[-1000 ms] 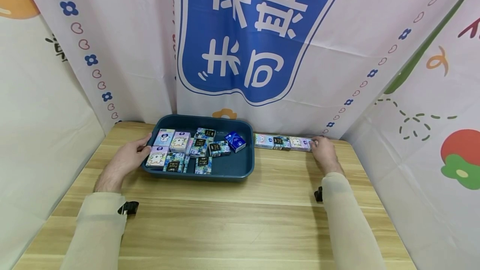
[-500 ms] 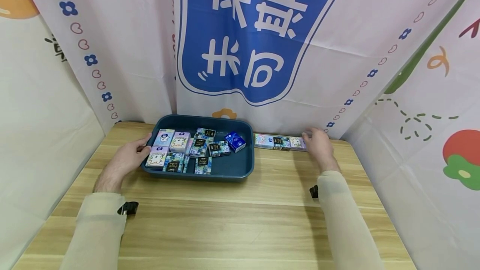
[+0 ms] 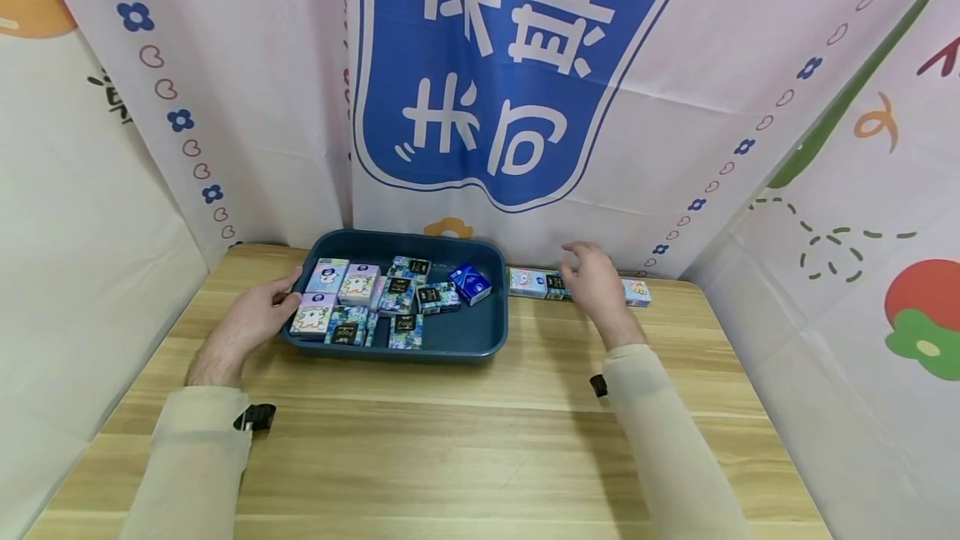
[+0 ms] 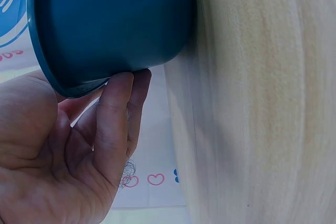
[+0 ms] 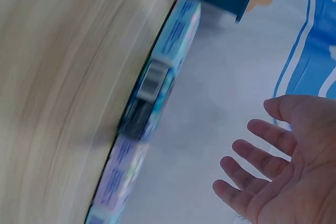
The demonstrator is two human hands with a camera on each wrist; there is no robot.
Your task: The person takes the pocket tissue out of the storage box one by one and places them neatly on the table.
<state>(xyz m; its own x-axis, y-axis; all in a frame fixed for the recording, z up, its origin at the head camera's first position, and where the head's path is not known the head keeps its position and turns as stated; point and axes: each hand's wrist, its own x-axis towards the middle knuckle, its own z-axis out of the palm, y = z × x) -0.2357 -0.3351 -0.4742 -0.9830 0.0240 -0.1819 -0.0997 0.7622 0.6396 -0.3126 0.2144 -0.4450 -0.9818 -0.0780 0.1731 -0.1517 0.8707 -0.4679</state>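
My left hand (image 3: 253,319) holds the left end of a dark teal plastic tray (image 3: 457,354); in the left wrist view its curled fingers (image 4: 113,129) meet the outer wall under the rim. Inside lie several small tissue packs, among them a pink one with a cartoon face (image 3: 360,283), a dark floral one (image 3: 397,296) and a plain blue one (image 3: 471,283). Along the back edge runs a row of packs, with a pale blue one (image 3: 528,282) nearest the tray. Above that row hovers my right hand (image 3: 600,290), fingers spread and holding nothing, partly covering the row from the head camera.
The wood-grain table (image 3: 465,448) extends in front of the tray and the row. A printed white curtain (image 3: 292,107) hangs right behind them, and pale side walls stand left and right. The row's right-end pack (image 3: 637,292) lies near the back right corner.
My right hand has left the row's right end, rising and moving left over the packs; the end pack now shows. My left hand and the tray have stayed in place.
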